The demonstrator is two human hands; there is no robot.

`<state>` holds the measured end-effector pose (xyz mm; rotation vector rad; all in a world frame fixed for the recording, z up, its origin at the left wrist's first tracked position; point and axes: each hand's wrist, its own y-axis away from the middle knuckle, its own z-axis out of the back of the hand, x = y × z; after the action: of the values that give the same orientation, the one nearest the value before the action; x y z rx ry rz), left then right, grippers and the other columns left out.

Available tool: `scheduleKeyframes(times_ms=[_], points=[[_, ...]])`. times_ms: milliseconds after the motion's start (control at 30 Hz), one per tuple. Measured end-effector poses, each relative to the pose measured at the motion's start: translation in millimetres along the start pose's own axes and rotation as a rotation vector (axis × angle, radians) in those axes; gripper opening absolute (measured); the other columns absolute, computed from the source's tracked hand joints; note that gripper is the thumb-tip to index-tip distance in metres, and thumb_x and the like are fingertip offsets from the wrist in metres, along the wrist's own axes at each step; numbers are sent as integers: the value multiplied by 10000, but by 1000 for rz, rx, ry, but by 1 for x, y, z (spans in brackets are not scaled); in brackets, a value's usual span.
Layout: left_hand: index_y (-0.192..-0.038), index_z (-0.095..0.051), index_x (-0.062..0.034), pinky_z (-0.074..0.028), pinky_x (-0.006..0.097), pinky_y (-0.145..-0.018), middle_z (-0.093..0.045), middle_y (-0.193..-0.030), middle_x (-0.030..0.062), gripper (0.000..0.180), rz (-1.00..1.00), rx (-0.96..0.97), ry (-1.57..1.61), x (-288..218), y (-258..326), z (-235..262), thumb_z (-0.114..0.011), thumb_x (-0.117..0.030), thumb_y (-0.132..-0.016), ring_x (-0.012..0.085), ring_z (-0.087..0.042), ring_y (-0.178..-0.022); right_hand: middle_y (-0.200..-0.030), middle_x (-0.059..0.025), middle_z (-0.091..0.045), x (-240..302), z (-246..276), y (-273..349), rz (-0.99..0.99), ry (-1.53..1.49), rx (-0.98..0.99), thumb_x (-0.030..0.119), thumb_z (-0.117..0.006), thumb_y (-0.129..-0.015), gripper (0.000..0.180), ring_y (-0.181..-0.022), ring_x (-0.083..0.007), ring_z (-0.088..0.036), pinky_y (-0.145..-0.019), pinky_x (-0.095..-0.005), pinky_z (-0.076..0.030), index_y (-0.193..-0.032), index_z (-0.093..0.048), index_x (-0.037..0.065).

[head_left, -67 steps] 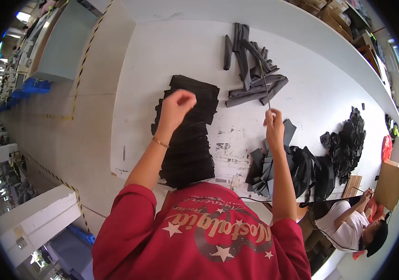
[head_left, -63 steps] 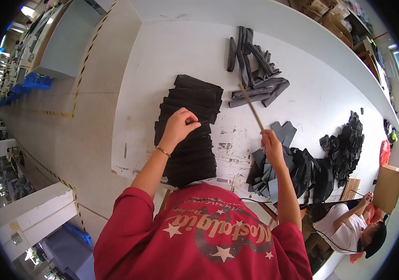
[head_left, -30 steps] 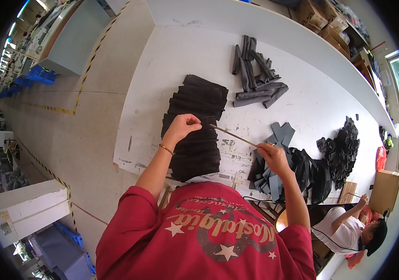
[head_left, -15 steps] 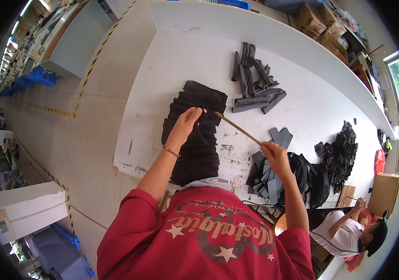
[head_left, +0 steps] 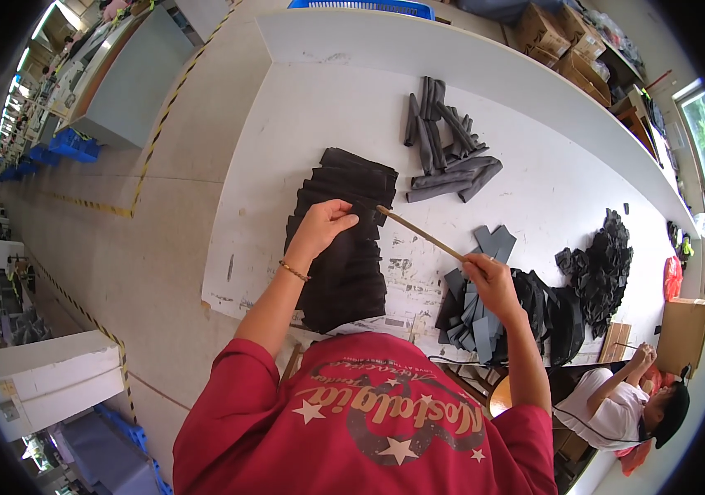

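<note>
Stick [head_left: 422, 234], slim and brown, clasped near its lower end in closed right hand [head_left: 491, 279]. Far tip just right of left hand [head_left: 326, 226], at edge of overlapping black fabric pieces [head_left: 344, 285]. Left fingers curled toward thumb over those pieces; can't tell if gripping any. Pieces laid on white counter [head_left: 257, 148], gray fabric rolls [head_left: 443, 186] beyond.

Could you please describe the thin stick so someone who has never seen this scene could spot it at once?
Start with the white table. To the right of its overlapping black pieces, the thin stick slants out from the person's right grip. Its straight, brownish shaft sets it apart from the dark pieces nearby.
</note>
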<state>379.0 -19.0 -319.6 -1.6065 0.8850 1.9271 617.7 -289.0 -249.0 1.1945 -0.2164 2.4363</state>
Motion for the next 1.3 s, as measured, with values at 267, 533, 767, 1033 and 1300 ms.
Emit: scheduleKeyframes(times_ms=[267,533,767,1033,1300], points=[[-986,-637,42,-507,231,-741,-701,-877,85,236,124,202,-3,-38,11,3,-727,-23,-778,94,-642,-793,-728,-109,-607,16,16,-2,45,50,111,77,-606,-877,142,-619,-201,-570,-579,-287,-435,-975,-656,-13],[-992,-642,37,-504,233,-753,-702,-892,86,221,139,272,15,-52,10,8,-708,-30,-793,96,-641,-812,-724,-114,-608,19,25,-1,103,122,127,84,-621,-863,146,-608,-220,-584,-566,-297,-442,-972,-664,-3],[-1000,-648,20,-506,241,-730,-708,-881,99,237,25,434,-117,-54,9,-18,-709,-51,-783,113,-658,-801,-813,-123,-640,28,11,-9,303,294,231,137,-621,-850,128,-719,-311,-633,-627,-383,-503,-942,-659,57],[-1282,-494,-49,-445,365,-964,-530,-1258,191,611,-828,122,-746,-120,44,-59,-754,-181,-745,288,-475,-1238,-718,-117,-602,18,-73,-9,27,-176,210,133,-579,-899,158,-658,-216,-602,-608,-339,-464,-991,-609,8],[-994,-650,-40,-534,362,-784,-667,-840,91,211,132,-238,1274,4,45,-80,-683,-204,-864,227,-649,-815,-704,-182,-568,29,-146,2,29,-220,-41,26,-563,-861,149,-631,-321,-579,-577,-373,-444,-1004,-600,6]])
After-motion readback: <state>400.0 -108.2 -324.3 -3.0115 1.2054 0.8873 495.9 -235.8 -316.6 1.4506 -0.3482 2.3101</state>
